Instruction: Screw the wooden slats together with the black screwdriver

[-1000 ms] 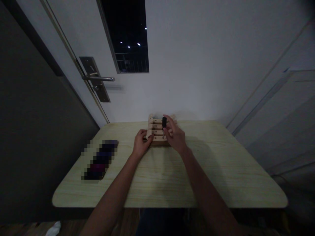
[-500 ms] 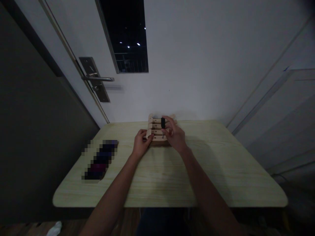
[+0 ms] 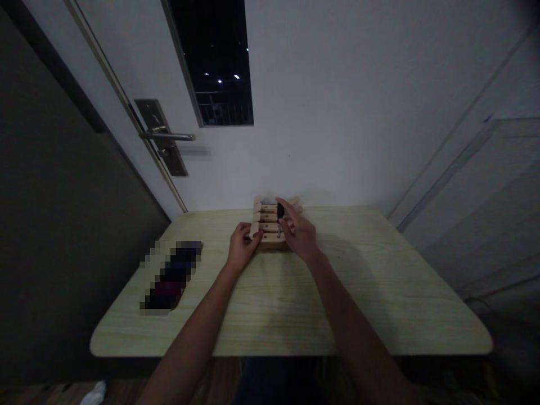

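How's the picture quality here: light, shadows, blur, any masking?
Head view: dim overall, with small bright lights in the dark window; head view: soft shadows on the table beside the right arm and on the door below its handle; head view: coarse pixelation masks a dark item at left; head view: fine detail on the wooden rack is hard to read.
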A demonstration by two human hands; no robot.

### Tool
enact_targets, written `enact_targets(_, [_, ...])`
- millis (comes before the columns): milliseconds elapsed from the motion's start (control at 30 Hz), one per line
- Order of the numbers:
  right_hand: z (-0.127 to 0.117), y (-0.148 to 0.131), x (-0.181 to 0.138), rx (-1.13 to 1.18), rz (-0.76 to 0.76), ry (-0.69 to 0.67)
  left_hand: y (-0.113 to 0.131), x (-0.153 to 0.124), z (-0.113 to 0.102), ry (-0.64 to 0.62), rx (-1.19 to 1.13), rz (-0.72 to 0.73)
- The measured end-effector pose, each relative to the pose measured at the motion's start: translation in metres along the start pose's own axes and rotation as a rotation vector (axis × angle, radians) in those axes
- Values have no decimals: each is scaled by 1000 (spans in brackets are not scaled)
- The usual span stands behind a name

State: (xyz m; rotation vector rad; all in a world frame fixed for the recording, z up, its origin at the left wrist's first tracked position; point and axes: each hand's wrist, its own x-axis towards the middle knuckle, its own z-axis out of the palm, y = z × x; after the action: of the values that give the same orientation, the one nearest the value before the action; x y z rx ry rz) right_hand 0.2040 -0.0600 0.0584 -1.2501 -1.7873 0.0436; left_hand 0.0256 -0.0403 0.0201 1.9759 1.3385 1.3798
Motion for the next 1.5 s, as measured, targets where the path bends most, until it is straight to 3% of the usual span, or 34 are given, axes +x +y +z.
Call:
enact_targets(700, [-2, -2, 0, 90, 10, 2, 4, -1, -1, -13, -5, -5])
enact_targets(1067, [5, 1, 0, 96, 50, 77, 0, -1, 0, -10, -10, -11])
enact_targets(1500, [1, -2, -1, 56, 3, 29, 2, -1, 0, -19, -29, -28])
